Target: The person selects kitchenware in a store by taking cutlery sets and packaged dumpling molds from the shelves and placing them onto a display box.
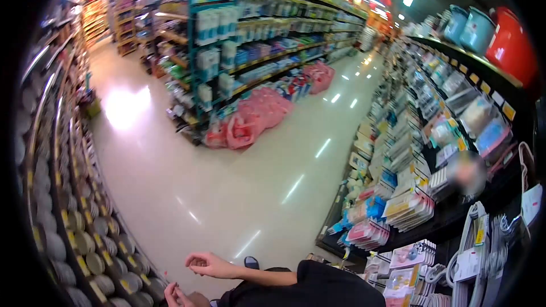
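My right hand (206, 265) reaches in from the right at the bottom of the view, over the pale floor (216, 216). Its fingers are loosely curled in, and I see nothing in them. Below it and to the left is my left hand (178, 296), partly cut off by the lower edge. The fingers of that hand are bent but somewhat apart, with no object visible in them. It is nearest to the left shelf, where stacks of round, pale dishware (95, 262) sit in rows. Neither hand visibly touches any goods.
Pink sheeting (259, 115) covers goods at the foot of the middle shelf unit (278, 20). On the right rack hang packaged goods (408, 210) and white hangers (471, 250). Red (510, 40) and blue pots (476, 29) stand on top. A dark shoe (251, 262) shows below.
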{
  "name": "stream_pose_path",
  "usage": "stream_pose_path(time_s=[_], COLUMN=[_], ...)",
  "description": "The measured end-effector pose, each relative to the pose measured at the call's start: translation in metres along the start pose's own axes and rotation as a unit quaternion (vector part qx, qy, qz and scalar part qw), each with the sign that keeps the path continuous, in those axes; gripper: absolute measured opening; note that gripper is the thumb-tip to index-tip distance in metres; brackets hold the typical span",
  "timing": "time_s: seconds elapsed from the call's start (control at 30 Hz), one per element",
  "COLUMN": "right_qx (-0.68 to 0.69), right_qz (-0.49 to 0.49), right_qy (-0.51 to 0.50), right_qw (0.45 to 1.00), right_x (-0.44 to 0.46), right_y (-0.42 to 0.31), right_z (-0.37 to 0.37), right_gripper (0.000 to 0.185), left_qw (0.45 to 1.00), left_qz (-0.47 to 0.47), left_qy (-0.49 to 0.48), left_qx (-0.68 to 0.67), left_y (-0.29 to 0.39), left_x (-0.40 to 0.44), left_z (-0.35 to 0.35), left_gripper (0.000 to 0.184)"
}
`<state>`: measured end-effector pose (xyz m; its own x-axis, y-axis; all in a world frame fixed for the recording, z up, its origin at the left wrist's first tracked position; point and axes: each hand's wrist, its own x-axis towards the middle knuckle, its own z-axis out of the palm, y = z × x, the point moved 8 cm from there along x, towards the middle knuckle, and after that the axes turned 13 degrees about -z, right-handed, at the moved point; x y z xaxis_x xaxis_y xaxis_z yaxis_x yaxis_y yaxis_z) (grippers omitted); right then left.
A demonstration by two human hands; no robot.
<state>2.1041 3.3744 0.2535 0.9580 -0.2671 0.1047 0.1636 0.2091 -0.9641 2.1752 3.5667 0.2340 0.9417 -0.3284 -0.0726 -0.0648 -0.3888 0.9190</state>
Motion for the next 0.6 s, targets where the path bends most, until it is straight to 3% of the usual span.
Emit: stream_pose_path(time_s=[0.07, 0.1, 0.2, 0.23, 0.3, 0.4, 0.5, 0.6], right_qx=[0.001, 0.006, 0.028, 0.040, 0.064, 0.076, 0.080, 0.078], right_qz=[-0.057, -0.068, -0.079, -0.073, -0.075, -0.074, -0.056, -0.074], right_qy=[0.092, 0.134, 0.251, 0.285, 0.344, 0.415, 0.481, 0.540], right_qw=[0.994, 0.989, 0.964, 0.955, 0.934, 0.904, 0.871, 0.835], right_x=[-0.016, -0.028, -0.066, -0.081, -0.108, -0.143, -0.167, -0.177], right_y=[-0.014, -0.013, -0.025, -0.035, -0.047, -0.058, -0.069, -0.082], right_z=[-0.077, -0.109, -0.193, -0.217, -0.254, -0.296, -0.346, -0.408], right_gripper=[0.018, 0.018, 0.018, 0.018, 0.018, 0.018, 0.018, 0.017], left_qw=[0.995, 0.994, 0.955, 0.935, 0.883, 0.836, 0.749, 0.720], left_qz=[0.087, 0.073, 0.119, 0.179, 0.292, 0.358, 0.390, 0.384], left_qy=[-0.047, -0.074, -0.220, -0.259, -0.332, -0.393, -0.514, -0.557], left_qx=[0.022, 0.030, 0.162, 0.161, 0.160, 0.133, 0.152, 0.152], left_y=[0.067, 0.099, 0.173, 0.190, 0.215, 0.256, 0.247, 0.262], left_x=[0.008, 0.003, -0.015, -0.020, -0.033, -0.054, -0.059, -0.050], left_z=[0.075, 0.105, 0.195, 0.224, 0.279, 0.344, 0.429, 0.502], left_gripper=[0.015, 0.013, 0.022, 0.023, 0.025, 0.016, 0.020, 0.021])
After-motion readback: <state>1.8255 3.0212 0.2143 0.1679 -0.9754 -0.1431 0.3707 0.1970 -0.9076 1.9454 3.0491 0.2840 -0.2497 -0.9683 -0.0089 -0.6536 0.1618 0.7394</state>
